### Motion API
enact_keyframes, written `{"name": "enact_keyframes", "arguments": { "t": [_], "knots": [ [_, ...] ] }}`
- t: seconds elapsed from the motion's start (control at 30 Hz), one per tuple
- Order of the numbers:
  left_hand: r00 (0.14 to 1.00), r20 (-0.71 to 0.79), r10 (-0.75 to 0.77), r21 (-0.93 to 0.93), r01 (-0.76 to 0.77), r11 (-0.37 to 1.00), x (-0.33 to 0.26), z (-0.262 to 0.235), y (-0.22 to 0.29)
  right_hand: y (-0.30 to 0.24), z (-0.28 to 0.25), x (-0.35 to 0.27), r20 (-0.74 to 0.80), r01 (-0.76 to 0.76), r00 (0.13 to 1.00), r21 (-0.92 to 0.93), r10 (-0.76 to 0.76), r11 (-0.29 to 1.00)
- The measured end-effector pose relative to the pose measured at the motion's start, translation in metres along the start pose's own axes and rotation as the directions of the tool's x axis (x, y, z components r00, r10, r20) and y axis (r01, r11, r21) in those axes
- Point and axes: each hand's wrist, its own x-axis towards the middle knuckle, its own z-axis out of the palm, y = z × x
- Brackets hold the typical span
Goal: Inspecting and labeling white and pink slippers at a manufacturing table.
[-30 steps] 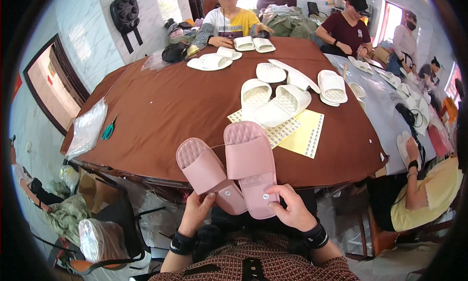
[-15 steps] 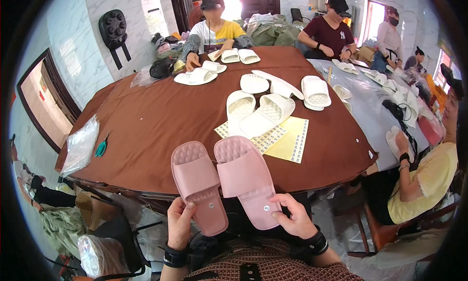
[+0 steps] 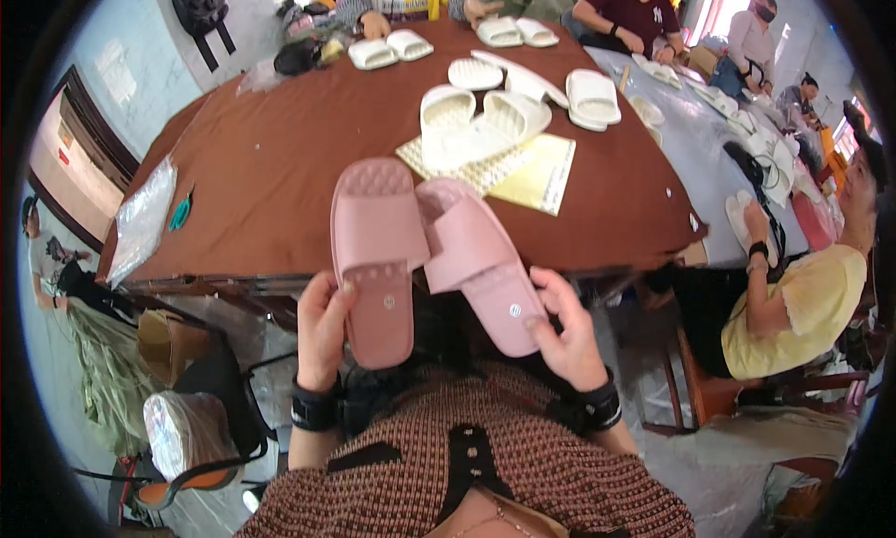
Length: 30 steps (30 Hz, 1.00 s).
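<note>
Both pink slippers have risen higher and fanned apart at the toes since a moment ago, and the left one now stands nearly upright in the view. Left hand [image 3: 325, 333] fingers are clenched around the heel end of the left pink slipper [image 3: 375, 258], thumb pressing on its footbed. Right hand [image 3: 566, 337] fingers grasp the heel end of the right pink slipper [image 3: 481, 263], thumb on its edge and the other fingers behind. The two slippers touch near their straps, the right one leaning away from the left one. Both hands wear dark wristbands and hold the pair just in front of the near edge of the counter [image 3: 280, 165], above the person's lap.

Taking the round, brown-covered counter as the landmark: a heap of white slippers [image 3: 481, 123] lies on it past the pink pair, partly on yellow sheets [image 3: 541, 169]. More white slippers [image 3: 593, 97] sit toward its right side, and another white pair [image 3: 390, 48] lies at its far side. A clear plastic bag [image 3: 140, 221] and a small teal tool [image 3: 180, 209] rest near its left edge. Other people sit around its far and right sides, one in a yellow shirt [image 3: 803, 295].
</note>
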Motion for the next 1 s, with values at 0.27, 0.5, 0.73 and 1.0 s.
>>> {"name": "enact_keyframes", "arguments": {
  "t": [0.27, 0.5, 0.73, 1.0],
  "knots": [
    [0.998, 0.066, -0.01, -0.183, 0.022, 0.983, -0.005, 0.016, 0.014, -0.019, -0.018, -0.014, -0.188, -0.103, 0.975, 0.098, 0.12, 0.99],
    [0.995, 0.094, -0.024, -0.24, 0.046, 0.97, -0.007, 0.013, 0.009, -0.019, -0.016, -0.013, -0.23, -0.076, 0.967, 0.142, 0.108, 0.987],
    [0.993, 0.092, -0.076, -0.41, 0.107, 0.906, -0.004, 0.014, -0.002, -0.015, -0.012, -0.006, -0.28, -0.031, 0.95, 0.356, 0.138, 0.934],
    [0.977, 0.21, -0.036, -0.325, 0.105, 0.94, -0.008, 0.028, -0.009, -0.006, -0.001, 0.0, -0.149, -0.053, 0.976, 0.548, 0.159, 0.835]
  ]
}}
